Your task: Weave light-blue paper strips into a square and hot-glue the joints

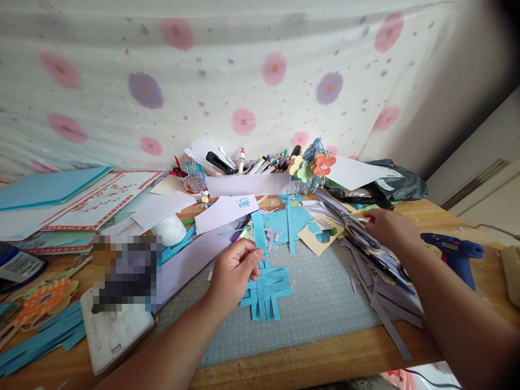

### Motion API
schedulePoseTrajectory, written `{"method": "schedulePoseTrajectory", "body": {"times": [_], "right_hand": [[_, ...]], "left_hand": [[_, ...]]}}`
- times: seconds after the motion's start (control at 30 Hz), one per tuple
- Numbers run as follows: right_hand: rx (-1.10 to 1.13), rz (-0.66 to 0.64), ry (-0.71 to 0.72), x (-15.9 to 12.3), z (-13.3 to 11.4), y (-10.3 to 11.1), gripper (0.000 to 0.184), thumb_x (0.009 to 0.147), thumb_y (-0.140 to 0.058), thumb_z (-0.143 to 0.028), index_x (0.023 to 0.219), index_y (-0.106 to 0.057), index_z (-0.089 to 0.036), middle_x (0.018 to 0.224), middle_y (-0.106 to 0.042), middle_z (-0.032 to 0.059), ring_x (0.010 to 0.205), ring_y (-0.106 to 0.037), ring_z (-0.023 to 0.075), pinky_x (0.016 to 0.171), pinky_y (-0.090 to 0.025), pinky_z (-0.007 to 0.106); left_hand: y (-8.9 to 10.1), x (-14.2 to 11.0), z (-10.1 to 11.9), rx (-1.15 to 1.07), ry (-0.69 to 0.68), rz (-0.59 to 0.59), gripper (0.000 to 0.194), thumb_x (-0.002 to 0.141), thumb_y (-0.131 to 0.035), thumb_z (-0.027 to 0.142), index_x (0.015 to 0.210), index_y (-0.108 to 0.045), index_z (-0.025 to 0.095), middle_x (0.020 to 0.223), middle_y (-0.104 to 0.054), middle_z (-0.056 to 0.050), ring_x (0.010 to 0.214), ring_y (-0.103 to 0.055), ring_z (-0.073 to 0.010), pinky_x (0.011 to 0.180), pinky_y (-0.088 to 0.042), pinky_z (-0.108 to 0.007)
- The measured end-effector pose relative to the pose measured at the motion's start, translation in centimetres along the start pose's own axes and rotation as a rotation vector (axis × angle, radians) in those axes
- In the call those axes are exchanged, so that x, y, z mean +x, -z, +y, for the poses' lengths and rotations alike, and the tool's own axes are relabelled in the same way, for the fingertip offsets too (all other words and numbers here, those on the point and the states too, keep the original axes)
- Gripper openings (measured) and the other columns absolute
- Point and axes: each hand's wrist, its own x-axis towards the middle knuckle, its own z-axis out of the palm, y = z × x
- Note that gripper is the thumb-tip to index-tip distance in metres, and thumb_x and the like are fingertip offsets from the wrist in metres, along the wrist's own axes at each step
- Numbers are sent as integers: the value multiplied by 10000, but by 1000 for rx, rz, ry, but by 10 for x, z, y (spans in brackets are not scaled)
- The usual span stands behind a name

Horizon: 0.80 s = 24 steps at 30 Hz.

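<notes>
My left hand (239, 262) is closed, pinching a blue paper strip (259, 230) that stands up from the thumb and fingertips. Just below it, a woven lattice of blue paper strips (266, 292) lies on the grey cutting mat (320, 309), partly covered by the fingers. Off to the right, my right hand (392, 230) has its fingers curled at the handles of large metal scissors (353, 225). The blades point away to the upper left, and the fingertips are partly hidden. Another blue strip (291, 227) lies flat beyond the lattice.
Purple paper strips (382, 303) are heaped right of the mat, beside a blue glue gun (453, 252). A cream card with a cutout (320, 235) lies near the scissors. Pens (264, 164) fill a holder at the back. A white device (116, 330) sits at left.
</notes>
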Motion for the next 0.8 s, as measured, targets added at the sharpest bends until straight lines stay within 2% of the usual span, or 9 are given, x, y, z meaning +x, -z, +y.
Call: {"method": "schedulePoseTrajectory", "body": {"times": [0.2, 0.3, 0.47, 0.57, 0.6, 0.67, 0.73, 0.77, 0.8], "right_hand": [[31, -81, 105, -4, 1, -2, 374, 758, -559, -257, 1107, -648, -156, 1022, -687, 138, 918, -630, 285, 720, -427, 318], [26, -65, 81, -5, -6, -6, 394, 745, -577, -286, 1116, -641, -168, 988, -694, 138, 893, -632, 298, 699, -421, 330], [53, 18, 13, -10, 5, 11, 482, 724, -604, -298, 1190, -607, -174, 1024, -678, 141, 902, -620, 303, 695, -403, 331], [88, 88, -16, -22, 13, 27, 517, 714, -620, -279, 1214, -587, -155, 1029, -666, 142, 878, -611, 283, 710, -396, 344], [137, 117, -22, -28, 11, 32, 507, 724, -617, -282, 1213, -585, -153, 987, -667, 134, 826, -609, 254, 695, -399, 340], [475, 165, -18, -43, -4, 38, 485, 721, -640, -314, 1175, -603, -149, 829, -647, 100, 671, -574, 188, 611, -408, 311], [893, -37, 82, -63, -34, 42, 601, 716, -673, -397, 1252, -521, -172, 709, -608, 37, 507, -495, 129, 471, -388, 259], [1027, -201, 211, -73, -53, 42, 622, 735, -667, -439, 1273, -492, -181, 657, -582, 5, 462, -464, 108, 443, -389, 243], [1167, -288, 310, -82, -73, 42, 607, 747, -652, -473, 1252, -499, -173, 576, -524, -34, 408, -424, 88, 401, -369, 221]], "left_hand": [[-1, -1, 3, 76, -27, 21, 204, 789, -596, 308, 633, -532, 192, 457, -534, 57, 433, -499, -95, 448, -407, -190], [1, 0, -1, 174, -131, 42, 182, 790, -603, 280, 631, -579, 196, 477, -556, 50, 450, -530, -105, 465, -431, -201], [13, 1, -1, 545, -579, 79, 108, 837, -582, 183, 795, -679, 204, 712, -694, -9, 655, -642, -133, 627, -495, -226], [19, 3, 3, 739, -842, 128, 141, 840, -580, 121, 889, -689, 194, 773, -704, -33, 724, -652, -142, 669, -498, -236], [21, 4, 5, 795, -907, 151, 149, 830, -590, 105, 901, -690, 190, 767, -701, -36, 717, -648, -143, 663, -495, -239], [24, 6, 7, 888, -1006, 198, 163, 812, -606, 82, 908, -691, 181, 749, -697, -39, 694, -641, -150, 650, -492, -251], [27, 8, 8, 959, -1065, 228, 173, 806, -609, 80, 917, -693, 183, 755, -703, -43, 694, -644, -162, 662, -498, -270], [28, 10, 7, 985, -1077, 232, 179, 810, -604, 86, 927, -693, 188, 768, -708, -45, 706, -650, -167, 677, -504, -279], [29, 11, 6, 1003, -1083, 232, 187, 816, -597, 93, 939, -693, 195, 783, -713, -46, 721, -657, -171, 693, -511, -286]]}}
